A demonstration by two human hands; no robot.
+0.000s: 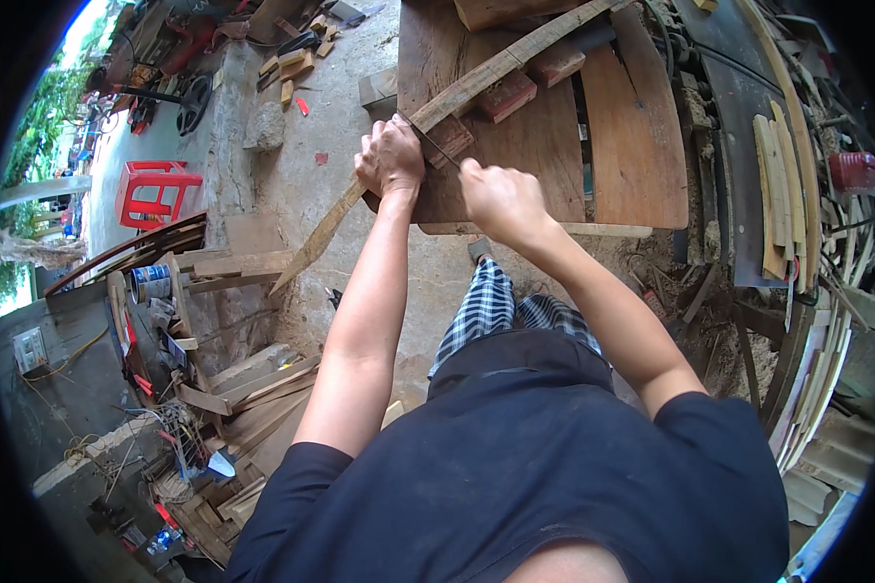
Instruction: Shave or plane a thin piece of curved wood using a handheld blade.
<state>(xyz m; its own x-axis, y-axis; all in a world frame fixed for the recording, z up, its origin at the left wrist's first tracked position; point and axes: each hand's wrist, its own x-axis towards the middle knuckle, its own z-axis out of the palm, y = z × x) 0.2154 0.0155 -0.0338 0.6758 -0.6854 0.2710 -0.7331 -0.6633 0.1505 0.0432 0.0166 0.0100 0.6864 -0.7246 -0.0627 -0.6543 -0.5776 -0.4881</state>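
Observation:
A long, narrow wooden strip (pixel 496 80) lies slantwise over the wooden bench (pixel 540 180), its near end sticking out past the bench's left edge. Beneath it are reddish wooden blocks (pixel 508 100). My left hand (pixel 391 158) is closed round the strip near the bench edge. In my right hand (pixel 504 199), the fingers are wrapped round the hidden handle of a saw-like tool with a thin dark blade (pixel 441 150). The blade is seen nearly edge-on and crosses the strip just beyond my left hand. How deep it sits in the wood cannot be seen.
Wood offcuts (pixel 297 66) lie on the concrete floor beyond the bench. A red plastic stool (pixel 157 192) stands at the left, above stacked boards (pixel 262 408) and a blue tin (pixel 151 284). Along the right are leaning wood strips (pixel 780 189) and a red container (pixel 857 173).

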